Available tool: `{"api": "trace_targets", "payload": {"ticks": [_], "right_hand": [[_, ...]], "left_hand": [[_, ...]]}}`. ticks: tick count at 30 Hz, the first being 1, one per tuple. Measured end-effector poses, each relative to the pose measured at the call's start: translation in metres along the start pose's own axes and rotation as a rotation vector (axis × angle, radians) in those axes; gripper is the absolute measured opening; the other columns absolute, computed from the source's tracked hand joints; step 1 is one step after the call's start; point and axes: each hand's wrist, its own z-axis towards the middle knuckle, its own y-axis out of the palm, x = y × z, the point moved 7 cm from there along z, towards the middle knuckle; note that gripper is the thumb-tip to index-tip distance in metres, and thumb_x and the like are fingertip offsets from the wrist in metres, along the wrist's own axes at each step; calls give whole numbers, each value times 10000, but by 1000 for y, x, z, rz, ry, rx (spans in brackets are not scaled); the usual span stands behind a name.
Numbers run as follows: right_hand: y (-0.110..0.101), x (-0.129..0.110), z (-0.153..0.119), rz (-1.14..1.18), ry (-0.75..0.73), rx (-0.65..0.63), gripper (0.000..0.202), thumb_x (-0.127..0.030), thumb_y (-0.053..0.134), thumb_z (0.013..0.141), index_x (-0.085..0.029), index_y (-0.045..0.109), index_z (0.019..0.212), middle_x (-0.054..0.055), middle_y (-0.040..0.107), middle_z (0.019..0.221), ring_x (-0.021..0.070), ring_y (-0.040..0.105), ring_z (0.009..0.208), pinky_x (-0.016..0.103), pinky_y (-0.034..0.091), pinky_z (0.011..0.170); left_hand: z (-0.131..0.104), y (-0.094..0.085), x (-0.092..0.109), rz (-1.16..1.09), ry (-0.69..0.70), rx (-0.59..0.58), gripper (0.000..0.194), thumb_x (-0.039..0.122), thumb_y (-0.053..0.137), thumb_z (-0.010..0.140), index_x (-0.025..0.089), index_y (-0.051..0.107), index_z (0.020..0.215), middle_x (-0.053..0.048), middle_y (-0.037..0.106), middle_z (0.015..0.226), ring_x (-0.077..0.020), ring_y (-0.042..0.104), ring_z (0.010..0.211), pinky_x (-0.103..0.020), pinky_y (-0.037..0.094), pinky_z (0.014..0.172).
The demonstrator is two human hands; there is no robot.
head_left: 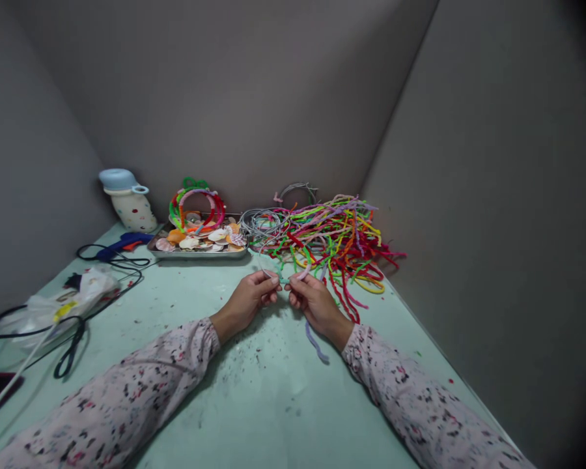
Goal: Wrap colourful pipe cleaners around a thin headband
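My left hand (254, 294) and my right hand (317, 305) meet over the middle of the table, fingertips almost touching. Both are closed in a pinch on a thin mint-green pipe cleaner (284, 281), of which a short piece shows between them. A pale strand rises from the left fingers, and a pale pink end (303, 270) sticks up at the right thumb; whether these join is too small to tell. Below my right hand a lavender pipe cleaner (316, 345) trails on the table. Just beyond lies a heap of coloured pipe cleaners (342, 228).
Behind my left hand a metal tray (200, 255) holds seashells (190, 242) and several pipe-cleaner-wrapped rings (196, 202). Grey wire coils (264, 223) lie beside it. At the left are a bottle (129, 202), a blue tool (127, 243), dark cables (78, 339) and a plastic bag (73, 299).
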Motion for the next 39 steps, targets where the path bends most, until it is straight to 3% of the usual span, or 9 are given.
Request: {"api": "trace_targets", "payload": {"ticks": [17, 39], "right_hand": [[0, 4, 2, 71, 47, -56, 237, -335, 726, 736, -151, 597, 813, -2, 645, 731, 48, 532, 492, 163, 364, 428], [1, 5, -1, 124, 75, -75, 207, -319, 720, 739, -153, 608, 791, 5, 650, 713, 59, 544, 493, 168, 388, 429]], "left_hand": [[-1, 3, 1, -2, 18, -16, 244, 309, 709, 753, 147, 559, 855, 11, 605, 754, -50, 527, 559, -163, 331, 490], [1, 3, -1, -117, -11, -77, 243, 294, 724, 746, 124, 597, 863, -38, 647, 811, -71, 571, 620, -173, 410, 559]]}}
